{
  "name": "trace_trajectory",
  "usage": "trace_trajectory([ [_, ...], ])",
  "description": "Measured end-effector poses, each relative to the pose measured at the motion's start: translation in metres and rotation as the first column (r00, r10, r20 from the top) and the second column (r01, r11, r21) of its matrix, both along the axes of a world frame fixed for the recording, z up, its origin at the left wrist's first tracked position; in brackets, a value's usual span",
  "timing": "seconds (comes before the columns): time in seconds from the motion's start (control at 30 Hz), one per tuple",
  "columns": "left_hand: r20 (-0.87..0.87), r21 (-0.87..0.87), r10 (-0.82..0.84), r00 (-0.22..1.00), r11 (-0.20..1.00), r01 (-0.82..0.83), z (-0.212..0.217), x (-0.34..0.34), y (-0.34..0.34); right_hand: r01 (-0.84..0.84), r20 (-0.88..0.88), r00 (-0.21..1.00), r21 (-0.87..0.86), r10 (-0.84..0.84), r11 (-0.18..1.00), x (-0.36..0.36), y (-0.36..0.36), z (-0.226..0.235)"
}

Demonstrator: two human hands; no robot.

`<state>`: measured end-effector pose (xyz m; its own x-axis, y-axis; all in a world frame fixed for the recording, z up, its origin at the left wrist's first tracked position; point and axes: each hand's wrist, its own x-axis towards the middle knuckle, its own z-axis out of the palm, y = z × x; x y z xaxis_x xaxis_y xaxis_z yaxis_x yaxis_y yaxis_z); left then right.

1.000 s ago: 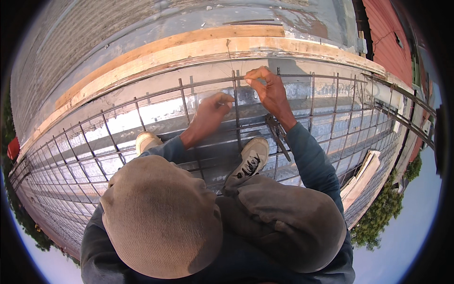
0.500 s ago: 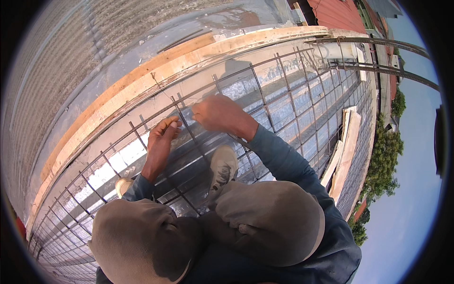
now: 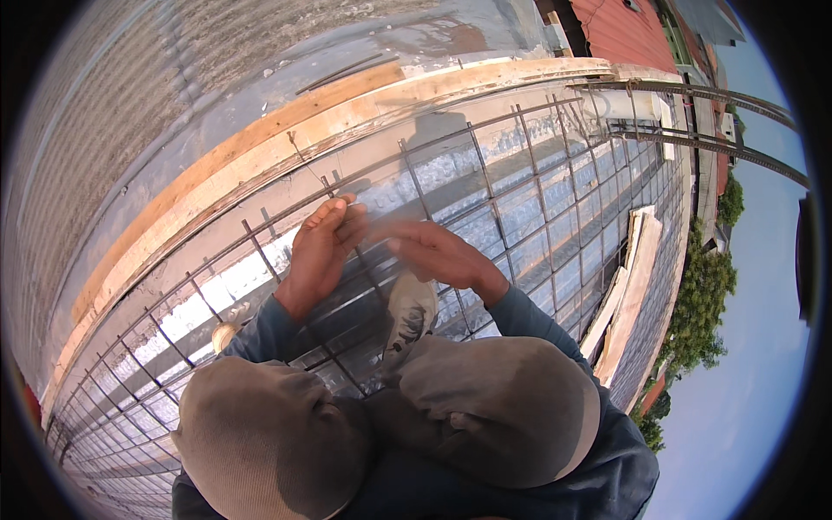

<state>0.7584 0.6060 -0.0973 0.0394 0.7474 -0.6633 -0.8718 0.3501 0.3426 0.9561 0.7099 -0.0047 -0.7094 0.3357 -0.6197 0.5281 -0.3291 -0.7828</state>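
Observation:
A mesh of thin steel reinforcing bars [image 3: 497, 213] spreads over shiny ribbed metal sheeting [image 3: 446, 173]. My left hand [image 3: 317, 258] is raised over the mesh beside its upper edge bar. Its fingers are curled with the thumb pressed against them; whatever they hold, if anything, is too small to make out. From the right, my right hand [image 3: 446, 258] reaches toward the left one, fingers stretched out and their tips smeared by motion. No object shows in it. Below the hands, one shoe [image 3: 411, 308] rests on the mesh and sheeting.
Wooden form boards [image 3: 347, 130] run along the far edge, with a bent wire [image 3: 295, 140] standing up. Loose planks [image 3: 637, 282] lie on the mesh at right. Long ribbed bars [image 3: 737, 151] project at upper right, near a pale pipe [image 3: 620, 106]. My other shoe [image 3: 224, 336] is at left.
My right hand has dropped lower and its bent fingers have straightened toward the left. The left hand has shifted slightly up and right, its fingers still curled.

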Motion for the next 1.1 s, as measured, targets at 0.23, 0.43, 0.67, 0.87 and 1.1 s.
trace_trajectory([
  [0.23, 0.102, 0.006, 0.095, 0.99, 0.995, -0.096, -0.024, 0.011, -0.015, 0.138, 0.114, 0.981, 0.183, -0.16, 0.974, 0.072, -0.061, -0.021],
  [0.43, -0.422, 0.011, -0.083, 0.903, 0.995, 0.097, -0.049, 0.002, -0.02, -0.315, 0.518, 0.846, 0.673, -0.123, 0.67, 0.12, -0.066, -0.042],
  [0.67, -0.304, -0.1, 0.085, 0.949, 0.988, -0.121, -0.028, 0.007, -0.016, -0.37, 0.498, 0.866, 0.708, -0.053, 0.601, 0.14, -0.067, -0.063],
  [0.87, -0.392, -0.099, 0.05, 0.919, 0.99, -0.096, -0.02, 0.004, -0.017, 0.159, 0.42, 0.891, 0.066, -0.172, 0.985, 0.066, -0.049, -0.008],
  [1.1, -0.548, -0.089, 0.011, 0.837, 0.993, -0.072, -0.013, 0.007, -0.02, 0.184, 0.266, 0.958, -0.279, -0.108, 0.942, 0.005, -0.038, -0.026],
])
